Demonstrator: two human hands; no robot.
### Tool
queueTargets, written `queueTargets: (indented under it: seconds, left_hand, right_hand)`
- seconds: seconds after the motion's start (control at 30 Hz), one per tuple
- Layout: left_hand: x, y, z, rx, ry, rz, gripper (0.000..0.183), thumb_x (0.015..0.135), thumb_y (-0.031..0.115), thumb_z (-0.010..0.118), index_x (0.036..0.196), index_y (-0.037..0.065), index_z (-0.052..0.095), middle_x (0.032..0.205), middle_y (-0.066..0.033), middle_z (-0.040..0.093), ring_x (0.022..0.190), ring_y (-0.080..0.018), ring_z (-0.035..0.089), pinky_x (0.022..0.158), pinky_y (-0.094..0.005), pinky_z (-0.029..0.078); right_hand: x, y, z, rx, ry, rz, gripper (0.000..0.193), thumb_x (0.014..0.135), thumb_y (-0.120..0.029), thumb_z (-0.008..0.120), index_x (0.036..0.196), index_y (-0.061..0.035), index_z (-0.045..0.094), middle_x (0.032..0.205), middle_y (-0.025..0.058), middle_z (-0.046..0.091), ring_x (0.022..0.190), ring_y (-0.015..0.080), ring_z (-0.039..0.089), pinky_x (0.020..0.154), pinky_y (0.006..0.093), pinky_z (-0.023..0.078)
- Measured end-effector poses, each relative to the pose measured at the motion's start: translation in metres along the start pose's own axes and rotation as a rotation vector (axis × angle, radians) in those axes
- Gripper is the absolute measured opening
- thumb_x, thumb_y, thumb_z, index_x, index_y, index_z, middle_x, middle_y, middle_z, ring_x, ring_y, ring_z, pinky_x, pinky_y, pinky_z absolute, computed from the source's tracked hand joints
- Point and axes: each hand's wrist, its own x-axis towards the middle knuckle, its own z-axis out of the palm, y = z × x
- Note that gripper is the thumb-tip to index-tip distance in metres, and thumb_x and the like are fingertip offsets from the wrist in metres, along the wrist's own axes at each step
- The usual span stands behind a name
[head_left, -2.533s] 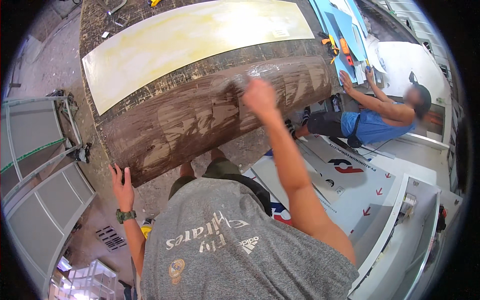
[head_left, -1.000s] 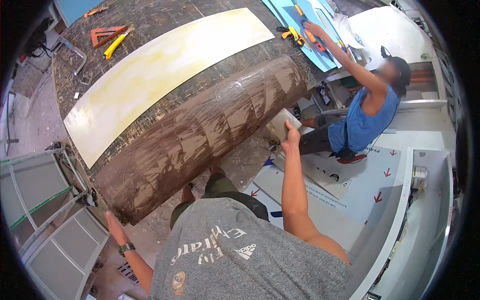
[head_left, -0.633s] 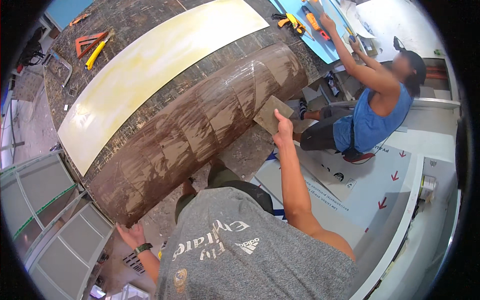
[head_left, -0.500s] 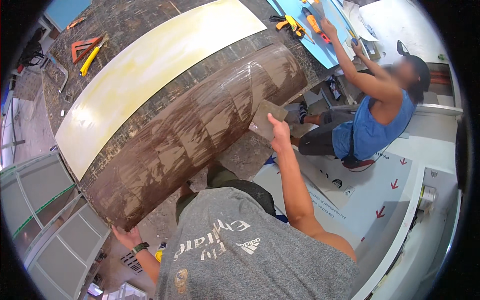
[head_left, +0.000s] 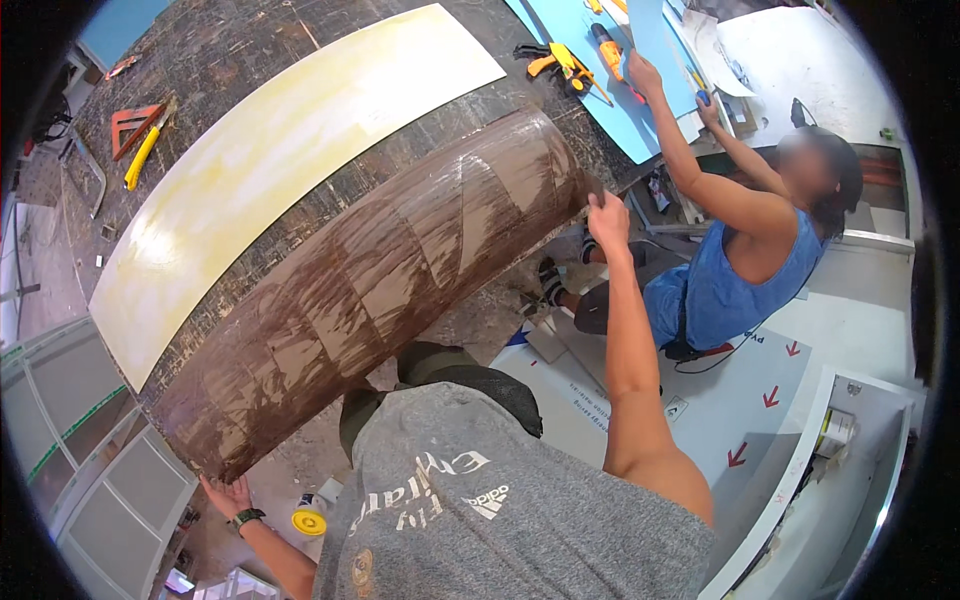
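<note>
A long curved brown panel [head_left: 400, 250], smeared with wet-looking dark streaks over paler patches, lies along the near side of the dark worktable. My left hand [head_left: 230, 496] is at its lower left end, fingers stretched out and touching the edge. At the panel's far right end, my right hand [head_left: 608, 218] grips a flat rectangular scraper [head_left: 596, 188]. The scraper is turned nearly edge-on, close against the panel's end; whether it touches there I cannot tell. Behind the brown panel lies a curved cream-yellow sheet [head_left: 270, 170].
A co-worker [head_left: 740, 260] in a blue top crouches at right, hands at a light-blue board [head_left: 590, 70] with an orange drill [head_left: 606, 45] and yellow clamp [head_left: 560, 62]. An orange square [head_left: 135, 125] and yellow-handled tool [head_left: 143, 160] lie far left. A yellow-lidded container [head_left: 310, 518] stands below.
My right hand has carried the scraper from the panel's near edge to its far right end, turning it edge-on. My left hand stays at the lower left end. The view has shifted slightly.
</note>
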Motion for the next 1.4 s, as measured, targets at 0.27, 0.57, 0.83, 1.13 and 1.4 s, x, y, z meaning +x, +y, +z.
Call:
queueTargets:
  seconds: [0.27,0.57,0.83,1.13,1.4]
  left_hand:
    - [0.009,-0.001,-0.008,-0.009,-0.076,0.04,0.106,0.086,0.057,0.074,0.156,-0.001,0.021,0.149,-0.0232,0.035,0.127,-0.0366,0.049,0.109,-0.0492,0.044]
    - [-0.002,-0.004,0.012,0.013,-0.014,0.052,0.068,0.094,0.054,0.066,0.138,0.003,0.055,0.131,-0.0167,0.063,0.114,-0.029,0.065,0.099,-0.0392,0.053]
    - [-0.007,-0.004,0.0,-0.016,-0.114,0.094,0.074,0.091,0.053,0.07,0.144,0.005,0.052,0.145,-0.0189,0.049,0.126,-0.0339,0.056,0.104,-0.0455,0.05]
    - [0.009,-0.014,-0.032,-0.106,-0.154,0.169,0.05,0.098,0.038,0.066,0.146,0.032,0.055,0.146,-0.0165,0.049,0.129,-0.0345,0.054,0.106,-0.0462,0.049]
    - [-0.004,-0.005,-0.006,-0.061,-0.018,0.155,0.045,0.099,0.038,0.063,0.143,0.029,0.058,0.132,-0.0103,0.061,0.116,-0.0296,0.062,0.096,-0.042,0.054]
  right_hand:
    - [-0.056,-0.11,0.038,-0.282,-0.206,-0.245,0.031,0.095,-0.022,0.056,0.117,-0.0064,0.071,0.097,0.0217,0.074,0.086,0.047,0.069,0.076,0.0538,0.055]
    - [0.008,-0.118,0.033,-0.271,0.001,-0.293,0.031,0.094,-0.023,0.055,0.111,-0.0021,0.071,0.099,0.0258,0.073,0.088,0.0479,0.069,0.077,0.0532,0.056]
    - [-0.007,-0.221,0.078,-0.494,-0.08,-0.497,0.026,0.089,-0.016,0.055,0.096,-0.0002,0.074,0.094,0.0237,0.074,0.085,0.0461,0.07,0.075,0.0538,0.056]
    - [0.051,-0.188,0.016,-0.309,-0.131,-0.359,0.031,0.086,-0.017,0.056,0.11,-0.0042,0.072,0.109,0.022,0.073,0.102,0.0456,0.067,0.084,0.0509,0.055]
    - [0.177,-0.142,0.043,-0.401,-0.268,-0.358,0.037,0.086,-0.019,0.056,0.112,0.0039,0.069,0.11,0.0304,0.07,0.103,0.0494,0.065,0.088,0.0518,0.054]
